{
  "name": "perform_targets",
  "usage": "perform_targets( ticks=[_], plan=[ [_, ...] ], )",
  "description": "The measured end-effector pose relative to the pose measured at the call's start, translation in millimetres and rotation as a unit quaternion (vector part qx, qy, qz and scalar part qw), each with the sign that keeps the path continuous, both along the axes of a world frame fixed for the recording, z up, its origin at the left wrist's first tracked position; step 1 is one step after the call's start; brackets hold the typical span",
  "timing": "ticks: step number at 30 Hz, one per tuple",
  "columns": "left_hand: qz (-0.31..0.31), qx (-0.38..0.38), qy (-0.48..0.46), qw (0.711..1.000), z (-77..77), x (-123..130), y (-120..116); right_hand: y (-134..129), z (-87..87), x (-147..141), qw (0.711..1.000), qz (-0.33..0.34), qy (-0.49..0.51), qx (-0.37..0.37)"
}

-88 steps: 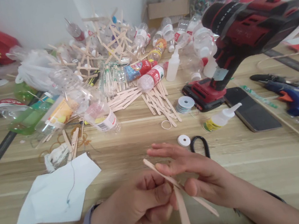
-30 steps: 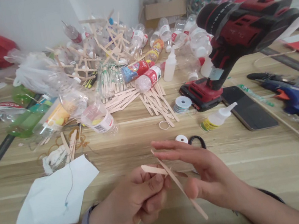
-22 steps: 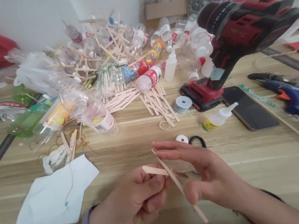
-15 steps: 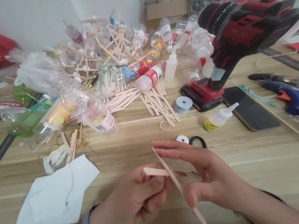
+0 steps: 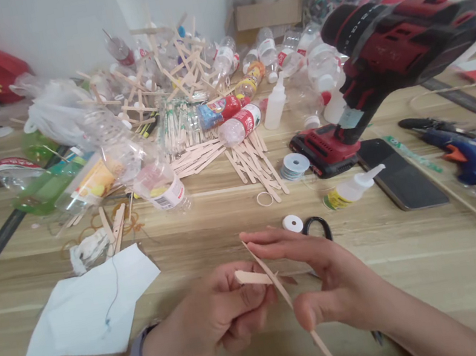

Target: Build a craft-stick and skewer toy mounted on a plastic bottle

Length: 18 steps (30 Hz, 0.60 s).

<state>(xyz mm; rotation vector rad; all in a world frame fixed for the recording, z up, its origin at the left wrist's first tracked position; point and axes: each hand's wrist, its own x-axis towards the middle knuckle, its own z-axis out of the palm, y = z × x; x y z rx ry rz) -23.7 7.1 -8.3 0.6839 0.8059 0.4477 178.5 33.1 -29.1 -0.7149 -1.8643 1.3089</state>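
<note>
My left hand (image 5: 231, 311) is closed on a short wooden stick (image 5: 253, 278), pinched between thumb and fingers. A longer wooden stick (image 5: 284, 292) crosses over it at a slant. My right hand (image 5: 319, 274) touches this longer stick, fingertips at its upper end and thumb against its lower part. Where the sticks meet is partly hidden by my left fingers. Just behind my right hand are black-handled scissors (image 5: 316, 226) and a small white spool (image 5: 293, 223).
A red and black drill (image 5: 399, 45) stands at the right, near a phone (image 5: 398, 174), a glue bottle (image 5: 350, 187) and a blue glue gun (image 5: 468, 153). Behind lie loose sticks (image 5: 254, 166) and plastic bottles (image 5: 240, 125). White paper (image 5: 86, 309) lies at the left.
The long stick and both hands have shifted very slightly, with the stick's lower end a little lower and further right. The whole view has moved a little. Both hands keep their hold.
</note>
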Motion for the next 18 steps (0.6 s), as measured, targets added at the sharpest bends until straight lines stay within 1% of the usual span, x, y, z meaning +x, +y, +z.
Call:
perform_targets(
  ticks=[3, 5, 7, 9, 10, 11, 13, 14, 16, 18],
  plan=[
    [0.006, -0.002, -0.002, 1.0, -2.8, 1.2, 0.8, 2.9, 4.2, -0.6, 0.999, -0.006, -0.043, -0.005],
    [0.013, -0.009, 0.009, 1.0, -6.0, 1.2, 2.0, 6.9, 9.3, 3.4, 0.996, -0.021, -0.09, 0.014],
    [0.021, -0.015, 0.02, 0.999, -8.6, 0.3, 3.4, 10.9, 15.7, 14.8, 0.986, -0.06, -0.142, 0.064],
    [0.028, -0.017, 0.025, 0.999, -8.9, -1.3, 4.6, 12.5, 22.2, 34.9, 0.965, -0.098, -0.203, 0.133],
    [0.03, -0.018, 0.025, 0.999, -8.2, -2.0, 4.9, 11.8, 24.8, 47.5, 0.951, -0.099, -0.24, 0.168],
    [0.031, -0.019, 0.022, 0.999, -6.9, -2.7, 5.2, 10.0, 26.5, 61.1, 0.936, -0.069, -0.29, 0.19],
    [0.029, -0.021, 0.013, 0.999, -3.9, -3.9, 5.2, 3.4, 27.1, 87.7, 0.9, 0.033, -0.371, 0.224],
    [0.027, -0.021, 0.008, 0.999, -2.6, -4.3, 5.1, -0.8, 25.8, 98.9, 0.876, 0.068, -0.416, 0.233],
    [0.027, -0.019, 0.001, 0.999, -1.2, -5.1, 4.7, -9.3, 21.2, 114.1, 0.825, 0.099, -0.497, 0.252],
    [0.026, -0.017, -0.003, 0.999, -1.7, -5.8, 4.5, -15.3, 16.1, 118.6, 0.783, 0.098, -0.538, 0.296]
  ],
)
